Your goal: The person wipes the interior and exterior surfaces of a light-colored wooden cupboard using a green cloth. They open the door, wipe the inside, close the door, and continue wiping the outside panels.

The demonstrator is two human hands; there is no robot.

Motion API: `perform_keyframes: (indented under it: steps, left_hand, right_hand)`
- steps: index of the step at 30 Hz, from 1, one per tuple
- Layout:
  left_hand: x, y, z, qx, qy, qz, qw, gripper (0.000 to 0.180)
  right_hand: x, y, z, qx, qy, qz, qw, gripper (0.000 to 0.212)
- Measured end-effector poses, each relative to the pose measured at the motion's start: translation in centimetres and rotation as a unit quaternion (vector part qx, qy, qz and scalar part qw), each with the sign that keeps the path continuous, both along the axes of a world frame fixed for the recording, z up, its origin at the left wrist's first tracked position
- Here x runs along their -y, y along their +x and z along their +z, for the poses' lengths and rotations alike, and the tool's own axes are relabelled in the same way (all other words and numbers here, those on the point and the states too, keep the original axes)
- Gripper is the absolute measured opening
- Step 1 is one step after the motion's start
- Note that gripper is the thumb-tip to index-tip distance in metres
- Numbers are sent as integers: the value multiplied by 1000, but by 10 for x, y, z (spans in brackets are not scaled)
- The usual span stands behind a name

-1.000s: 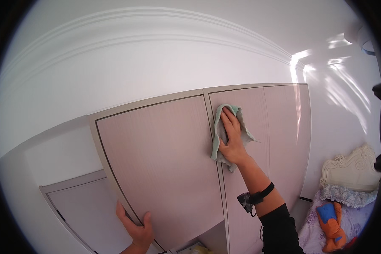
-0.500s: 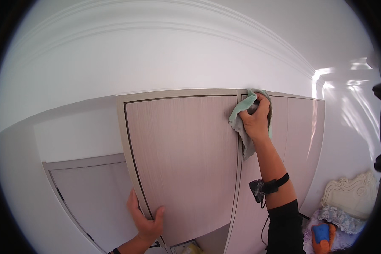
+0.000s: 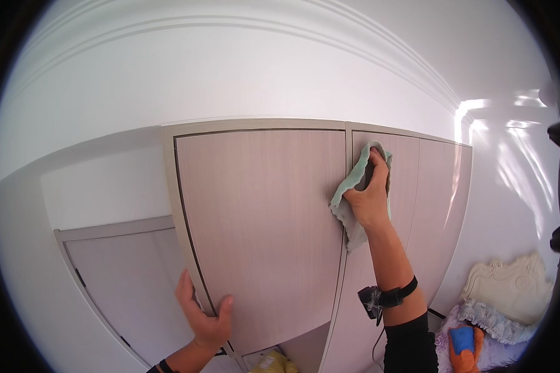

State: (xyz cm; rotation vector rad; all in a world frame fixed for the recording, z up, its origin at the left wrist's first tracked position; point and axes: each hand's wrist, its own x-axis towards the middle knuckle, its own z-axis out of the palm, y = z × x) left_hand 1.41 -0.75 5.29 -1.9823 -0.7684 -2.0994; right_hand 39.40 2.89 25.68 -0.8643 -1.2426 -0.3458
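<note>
A tall wardrobe with pale pinkish wood-grain doors (image 3: 261, 230) and a beige frame fills the middle. Against the upright strip between its doors, a little below the top edge, my right hand (image 3: 370, 196) presses a crumpled cloth (image 3: 350, 217), pale green and grey. My fingers are closed on the cloth, and part of it hangs below my palm. Lower on the left, my left hand (image 3: 208, 320) clasps the wardrobe's left side edge, its thumb on the front and its other fingers round the side.
Under the left door lies an open compartment with a yellow item (image 3: 274, 362) inside. A grey door (image 3: 130, 280) stands to the left. At the lower right are a carved cream headboard (image 3: 507, 289), frilly bedding and an orange and blue object (image 3: 463, 348).
My right hand and the cloth have slid down from the wardrobe's top edge along the strip. My left hand keeps its hold on the side edge. The view has shifted slightly.
</note>
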Motion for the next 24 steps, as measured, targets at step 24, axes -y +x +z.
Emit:
perform_keyframes:
  steps: [24]
  left_hand:
    - [-1,2,2,17,8,12,1000,91]
  right_hand:
    - [15,-1,-39,25,-38,-90,995,98]
